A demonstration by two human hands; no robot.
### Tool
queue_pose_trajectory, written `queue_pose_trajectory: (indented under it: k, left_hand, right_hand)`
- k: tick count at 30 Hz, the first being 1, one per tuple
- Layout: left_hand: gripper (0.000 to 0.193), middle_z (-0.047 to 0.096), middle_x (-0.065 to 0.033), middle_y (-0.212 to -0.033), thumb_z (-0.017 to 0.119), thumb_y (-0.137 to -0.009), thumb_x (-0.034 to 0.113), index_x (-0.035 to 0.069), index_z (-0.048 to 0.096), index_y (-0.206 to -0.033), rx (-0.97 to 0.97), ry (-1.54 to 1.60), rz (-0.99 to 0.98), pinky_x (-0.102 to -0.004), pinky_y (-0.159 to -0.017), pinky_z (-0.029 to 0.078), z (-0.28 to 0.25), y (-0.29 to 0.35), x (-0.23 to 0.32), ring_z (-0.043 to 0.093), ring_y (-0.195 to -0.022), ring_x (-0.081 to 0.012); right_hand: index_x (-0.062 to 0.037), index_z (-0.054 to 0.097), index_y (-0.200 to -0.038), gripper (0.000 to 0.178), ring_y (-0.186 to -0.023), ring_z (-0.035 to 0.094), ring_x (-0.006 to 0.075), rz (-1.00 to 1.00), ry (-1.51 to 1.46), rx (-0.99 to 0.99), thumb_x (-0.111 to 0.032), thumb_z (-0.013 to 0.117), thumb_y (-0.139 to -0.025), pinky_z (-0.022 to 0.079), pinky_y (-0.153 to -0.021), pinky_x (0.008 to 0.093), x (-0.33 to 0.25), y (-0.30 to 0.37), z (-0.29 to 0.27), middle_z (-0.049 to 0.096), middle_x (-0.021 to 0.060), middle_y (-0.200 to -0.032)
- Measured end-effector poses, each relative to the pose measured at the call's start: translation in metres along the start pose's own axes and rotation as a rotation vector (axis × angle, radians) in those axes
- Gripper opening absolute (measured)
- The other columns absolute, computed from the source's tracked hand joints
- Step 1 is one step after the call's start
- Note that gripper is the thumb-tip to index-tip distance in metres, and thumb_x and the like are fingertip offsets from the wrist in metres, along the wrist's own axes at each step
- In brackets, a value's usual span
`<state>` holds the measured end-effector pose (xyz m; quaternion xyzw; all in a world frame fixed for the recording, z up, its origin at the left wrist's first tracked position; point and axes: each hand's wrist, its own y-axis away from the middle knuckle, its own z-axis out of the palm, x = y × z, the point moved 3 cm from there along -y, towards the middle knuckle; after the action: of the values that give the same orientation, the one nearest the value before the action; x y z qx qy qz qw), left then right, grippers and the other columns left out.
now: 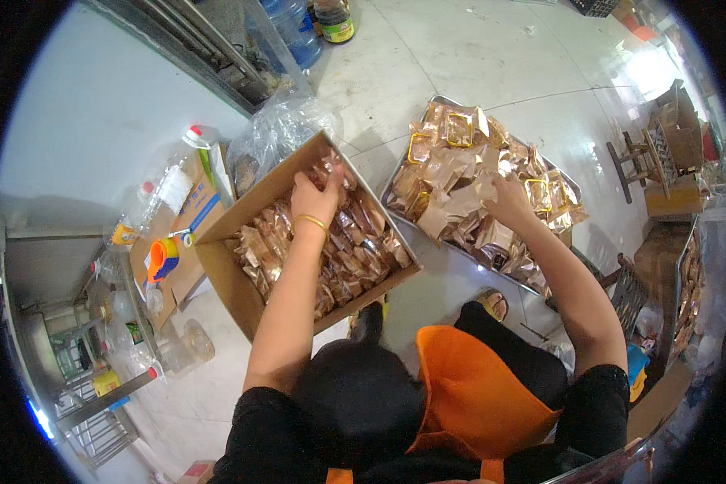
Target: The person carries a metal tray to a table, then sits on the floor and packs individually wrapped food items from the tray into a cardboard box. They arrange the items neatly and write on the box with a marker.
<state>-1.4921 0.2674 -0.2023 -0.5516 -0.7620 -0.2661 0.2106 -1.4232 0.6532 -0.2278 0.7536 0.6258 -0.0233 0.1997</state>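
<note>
An open cardboard box (pixel 218 258) stands tilted in front of me at the left, packed with rows of bronze-coloured foil packets (pixel 351 262). Inside its far corner, my left hand (pixel 316 198) is closed round a packet (pixel 328 168); a gold bangle circles that wrist. To the right, a metal tray (pixel 492 273) is heaped with loose, similar packets (pixel 452 173), some showing yellow-edged frames. My right hand (pixel 506 202) reaches into this heap, its fingers closed on the edge of a packet (pixel 486 187). The fingertips of both hands are partly hidden.
Clear plastic bags (pixel 278 133) lie beyond the box. Plastic bottles (pixel 165 194), flattened cardboard and a roll of orange tape (pixel 162 256) are at the left. Blue water jugs (pixel 294 36) stand at the back. A wooden stool (pixel 645 157) and another packet-filled tray (pixel 690 278) are at the right.
</note>
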Motion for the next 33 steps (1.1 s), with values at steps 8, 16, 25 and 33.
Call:
queue_pose_trajectory:
  k: [8, 16, 25, 33]
  left_hand:
    - [0.085, 0.064, -0.0267, -0.115, 0.067, -0.083, 0.062, -0.012, 0.052, -0.122, -0.126, -0.034, 0.049, -0.0390, -0.095, 0.047, -0.001, -0.005, -0.009, 0.062, -0.111, -0.0363]
    - [0.045, 0.065, -0.0076, -0.103, 0.066, -0.094, 0.039, 0.000, 0.060, -0.116, -0.076, 0.331, 0.020, -0.0267, -0.078, 0.050, -0.015, 0.025, -0.022, 0.059, -0.091, -0.0136]
    - [0.025, 0.062, -0.0017, -0.093, 0.064, -0.096, 0.027, 0.005, 0.062, -0.108, 0.069, 0.467, 0.000, -0.0251, -0.075, 0.048, -0.006, 0.017, -0.045, 0.056, -0.086, -0.0095]
    - [0.018, 0.060, 0.0006, -0.094, 0.064, -0.095, 0.020, 0.007, 0.061, -0.107, 0.164, 0.685, -0.230, -0.0214, -0.066, 0.047, -0.032, 0.026, -0.055, 0.055, -0.081, -0.0071]
  right_hand:
    - [-0.0067, 0.039, -0.143, 0.059, -0.133, 0.043, 0.0332, -0.341, 0.294, 0.256, -0.005, 0.055, -0.085, 0.037, -0.110, 0.0506, -0.003, -0.166, 0.020, 0.045, 0.0127, -0.143]
    - [-0.0125, 0.056, -0.130, 0.054, -0.130, 0.043, 0.0283, -0.167, 0.332, 0.088, -0.016, 0.071, -0.078, 0.040, -0.107, 0.0465, -0.017, -0.190, 0.018, 0.055, 0.0102, -0.130]
    - [0.0006, 0.066, -0.107, 0.041, -0.093, 0.067, 0.0341, -0.150, -0.550, -0.117, -0.037, 0.066, -0.089, 0.051, -0.080, 0.0435, -0.044, -0.158, 0.016, 0.070, 0.0211, -0.105]
    - [-0.0055, 0.072, -0.106, 0.038, -0.102, 0.069, 0.0338, -0.234, 0.231, -0.227, -0.036, 0.053, -0.092, 0.053, -0.087, 0.0457, -0.138, -0.141, 0.121, 0.071, 0.0180, -0.108]
